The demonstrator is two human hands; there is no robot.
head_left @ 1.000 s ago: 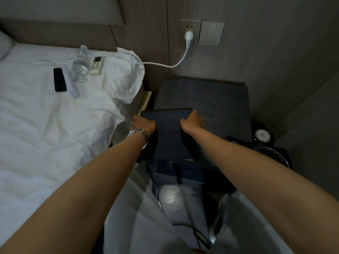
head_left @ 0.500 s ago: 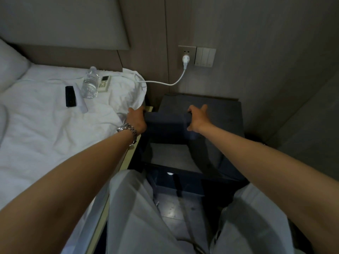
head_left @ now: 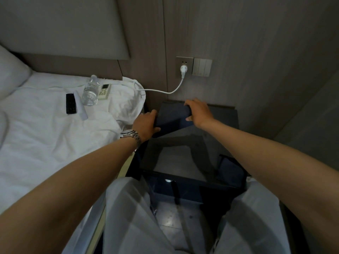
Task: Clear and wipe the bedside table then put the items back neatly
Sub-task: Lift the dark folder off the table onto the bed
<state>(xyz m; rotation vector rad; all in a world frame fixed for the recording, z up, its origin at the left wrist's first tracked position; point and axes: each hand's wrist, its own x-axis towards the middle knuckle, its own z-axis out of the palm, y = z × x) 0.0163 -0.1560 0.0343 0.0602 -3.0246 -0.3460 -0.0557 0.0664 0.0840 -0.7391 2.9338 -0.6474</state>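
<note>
- Upper left of the frame, the black remote (head_left: 70, 106), water bottle (head_left: 90, 93) and white remote (head_left: 104, 91) lay on the bed (head_left: 45, 143).
- The left hand (head_left: 145, 123) and right hand (head_left: 199, 111) each clamped an end of the dark cloth (head_left: 172, 119) at the table (head_left: 194, 153) rear; even downward pressure would probably wipe best.

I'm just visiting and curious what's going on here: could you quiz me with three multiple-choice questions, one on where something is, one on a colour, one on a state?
1. Where does the water bottle lie?
A on the bed
B on the floor
C on the bedside table

2. What colour is the cloth?
A white
B dark blue
C red

3. How is the charger plug?
A lying on the bed
B dangling loose
C plugged into the wall socket

Answers: 1 A, it rests on the white sheet; 2 B, dark blue between the left hand and right hand; 3 C, it sits in the socket.
</note>
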